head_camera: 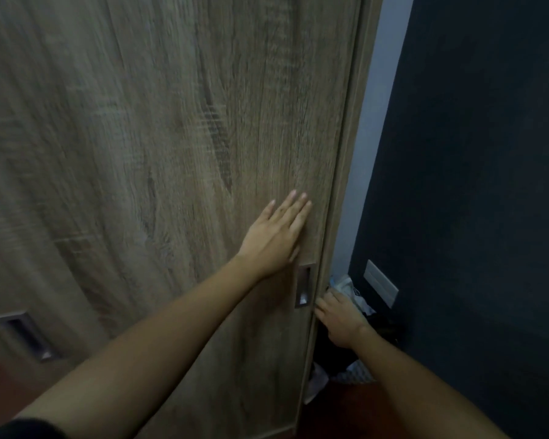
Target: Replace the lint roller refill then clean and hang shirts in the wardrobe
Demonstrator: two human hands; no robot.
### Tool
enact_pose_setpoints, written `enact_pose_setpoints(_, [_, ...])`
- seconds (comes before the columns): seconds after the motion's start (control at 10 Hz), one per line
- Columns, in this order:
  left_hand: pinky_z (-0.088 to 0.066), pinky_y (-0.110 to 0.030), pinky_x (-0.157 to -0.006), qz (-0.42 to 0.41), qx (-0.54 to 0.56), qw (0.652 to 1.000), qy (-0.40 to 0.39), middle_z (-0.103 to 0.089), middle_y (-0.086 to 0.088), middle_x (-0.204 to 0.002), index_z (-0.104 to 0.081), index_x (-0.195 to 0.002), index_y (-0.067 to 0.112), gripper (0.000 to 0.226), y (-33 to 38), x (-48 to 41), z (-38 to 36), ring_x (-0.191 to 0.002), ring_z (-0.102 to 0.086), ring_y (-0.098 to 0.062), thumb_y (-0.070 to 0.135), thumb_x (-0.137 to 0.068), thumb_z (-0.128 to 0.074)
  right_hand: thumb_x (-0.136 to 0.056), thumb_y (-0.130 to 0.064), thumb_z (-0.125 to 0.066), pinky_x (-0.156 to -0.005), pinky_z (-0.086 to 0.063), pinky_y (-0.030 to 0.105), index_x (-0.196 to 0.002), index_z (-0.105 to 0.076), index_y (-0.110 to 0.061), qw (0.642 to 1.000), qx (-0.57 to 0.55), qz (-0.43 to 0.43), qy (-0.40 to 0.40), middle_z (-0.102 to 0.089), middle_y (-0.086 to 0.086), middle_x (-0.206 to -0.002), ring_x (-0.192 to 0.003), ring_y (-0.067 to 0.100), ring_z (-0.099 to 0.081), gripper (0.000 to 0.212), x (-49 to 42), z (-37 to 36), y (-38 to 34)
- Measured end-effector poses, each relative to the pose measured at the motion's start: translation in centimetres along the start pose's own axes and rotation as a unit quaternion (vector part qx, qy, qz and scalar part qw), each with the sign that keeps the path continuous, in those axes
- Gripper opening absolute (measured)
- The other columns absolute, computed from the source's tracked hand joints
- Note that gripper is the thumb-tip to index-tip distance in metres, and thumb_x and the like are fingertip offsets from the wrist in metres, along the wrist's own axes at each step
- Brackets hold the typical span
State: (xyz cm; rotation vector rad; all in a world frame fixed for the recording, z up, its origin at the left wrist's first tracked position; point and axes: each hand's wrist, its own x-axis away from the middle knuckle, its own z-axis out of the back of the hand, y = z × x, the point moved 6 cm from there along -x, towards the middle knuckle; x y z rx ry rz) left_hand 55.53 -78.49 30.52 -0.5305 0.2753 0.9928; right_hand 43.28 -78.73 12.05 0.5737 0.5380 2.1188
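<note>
Left hand (274, 240) spread flat on the wardrobe door (140, 153) just above its recessed handle (303, 286), right hand (341, 323) at the door's edge, grip impossible to tell, no shirts in view, so the smart play is an even sideways slide, fingertips kept out of the gap.

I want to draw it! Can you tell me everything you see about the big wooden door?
The wardrobe door is tall and flat, with a grey-brown wood-grain look, blurred in places. A metal recessed handle sits near its right edge. The left hand presses flat on it just above that handle. The fingers of the right hand reach its right edge, lower down. Whether they hook round the edge cannot be told.
</note>
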Motion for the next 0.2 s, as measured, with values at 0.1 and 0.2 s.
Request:
enact_pose_setpoints(0.1, [-0.001, -0.037, -0.117, 0.033, 0.058, 0.993, -0.096, -0.002, -0.010, -0.159, -0.004, -0.149, 0.009, 0.065, 1.3, 3.0, -1.2, -0.146, 0.004, -0.021, 0.029, -0.097, -0.037, -0.091, -0.037, -0.044, -0.113, -0.018, 0.045, -0.142, -0.027, -0.008, 0.992, -0.085, -0.084, -0.031, -0.029, 0.017, -0.147, -0.135, 0.033, -0.027, 0.061, 3.4, -0.7, 0.6])
enact_pose_setpoints(0.2, [-0.010, -0.041, -0.117, 0.068, 0.105, 0.970, -0.210, 0.000, -0.009, -0.159, -0.002, -0.149, 0.008, 0.064, 3.4, 8.0, -3.3, -0.147, -0.001, -0.022, 0.037, -0.099, -0.029, -0.092, -0.050, -0.035, -0.113, -0.022, 0.043, -0.143, -0.027, -0.013, 0.943, -0.225, -0.240, -0.048, -0.032, 0.013, -0.148, -0.135, 0.030, -0.028, 0.064, 7.9, -1.1, 0.3])
